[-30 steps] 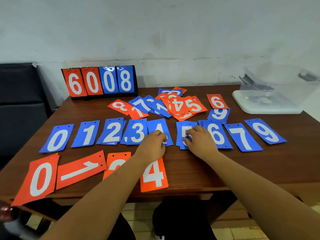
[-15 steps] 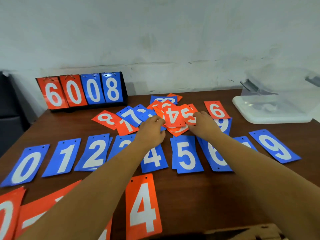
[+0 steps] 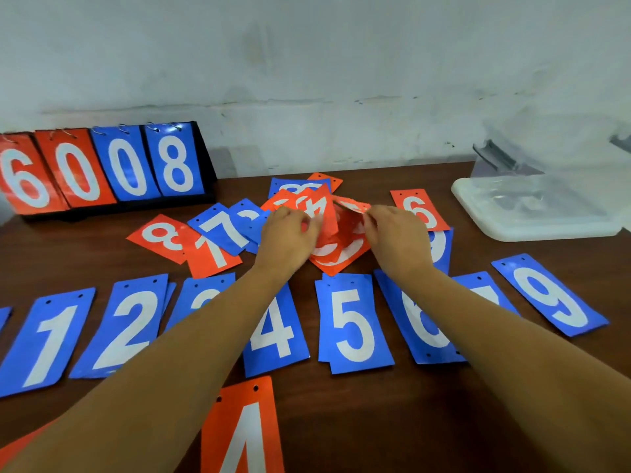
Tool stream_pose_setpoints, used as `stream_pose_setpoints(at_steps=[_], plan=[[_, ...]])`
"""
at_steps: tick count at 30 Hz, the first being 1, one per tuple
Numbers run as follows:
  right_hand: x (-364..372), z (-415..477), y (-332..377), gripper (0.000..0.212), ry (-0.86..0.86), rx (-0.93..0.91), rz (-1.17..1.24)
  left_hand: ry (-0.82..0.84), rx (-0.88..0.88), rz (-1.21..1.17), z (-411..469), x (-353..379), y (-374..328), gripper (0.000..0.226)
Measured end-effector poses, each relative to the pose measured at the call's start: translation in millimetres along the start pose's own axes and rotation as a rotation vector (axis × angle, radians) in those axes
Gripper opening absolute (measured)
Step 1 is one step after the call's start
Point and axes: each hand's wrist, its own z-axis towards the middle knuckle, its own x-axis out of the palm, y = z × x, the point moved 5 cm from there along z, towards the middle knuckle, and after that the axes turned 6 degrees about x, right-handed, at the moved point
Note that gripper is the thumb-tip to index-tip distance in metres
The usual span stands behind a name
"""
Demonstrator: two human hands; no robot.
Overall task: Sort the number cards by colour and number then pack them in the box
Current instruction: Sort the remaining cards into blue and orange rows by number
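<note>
A mixed pile of orange cards (image 3: 336,249) and blue number cards lies at the table's middle back. My left hand (image 3: 288,235) pinches orange cards lifted off the pile, an orange 4 (image 3: 316,208) among them. My right hand (image 3: 397,233) pinches another raised orange card (image 3: 351,206) at its edge. A sorted blue row runs across the front: 1 (image 3: 47,339), 2 (image 3: 126,322), 4 (image 3: 275,332), 5 (image 3: 353,322), 6 (image 3: 418,319), 9 (image 3: 549,293). My arms cover the blue 3 and 7. An orange 4 (image 3: 244,428) lies at the near edge.
A clear plastic box (image 3: 543,213) stands at the back right, its lid tilted up. A black flip scoreboard (image 3: 102,169) reading 6008 stands at the back left. Loose orange 8 (image 3: 164,235), orange 1 (image 3: 211,254), blue 7 (image 3: 225,228) and orange 6 (image 3: 420,209) lie around the pile.
Both hands left the blue 4 and 5 in the row and reached back to the mixed pile. They now lift orange cards off it, and my view has moved closer.
</note>
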Motion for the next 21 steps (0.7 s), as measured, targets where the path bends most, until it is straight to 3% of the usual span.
stream_pose_setpoints(at_steps=[3, 5, 7, 9, 13, 15, 17, 19, 21], plan=[[-6.3, -13.1, 23.8, 0.027, -0.023, -0.075, 0.186, 0.043, -0.407, -0.660, 2.8, -4.0, -6.1, 0.056], [-7.1, -25.1, 38.5, 0.025, 0.020, -0.150, 0.302, 0.066, -0.477, -0.794, 2.2, -4.1, -10.8, 0.038], [-1.8, -32.3, 45.2, 0.025, 0.112, -0.247, 0.369, 0.048, -0.506, -0.802, -0.6, -4.6, -6.6, 0.018], [4.1, -34.5, 44.4, 0.031, 0.192, -0.231, 0.455, -0.008, -0.540, -0.765, -0.8, -6.0, 5.9, 0.011], [6.5, -19.2, 27.5, 0.026, 0.035, 0.141, 0.585, -0.131, -0.546, -0.783, -4.8, -18.9, 28.2, 0.017], [18.3, -9.3, 24.1, 0.025, 0.158, 0.314, 0.561, -0.178, -0.539, -0.755, -10.1, -27.4, 39.6, 0.013], [32.6, -2.1, 30.7, 0.023, 0.292, 0.345, 0.427, -0.226, -0.534, -0.685, -17.2, -38.4, 50.6, 0.008], [41.3, 3.8, 42.4, 0.038, 0.353, 0.343, 0.336, -0.246, -0.544, -0.648, -25.2, -46.7, 61.4, 0.007], [43.6, 6.3, 58.2, 0.049, 0.383, 0.359, 0.464, -0.232, -0.553, -0.673, -30.9, -49.9, 69.4, 0.009]])
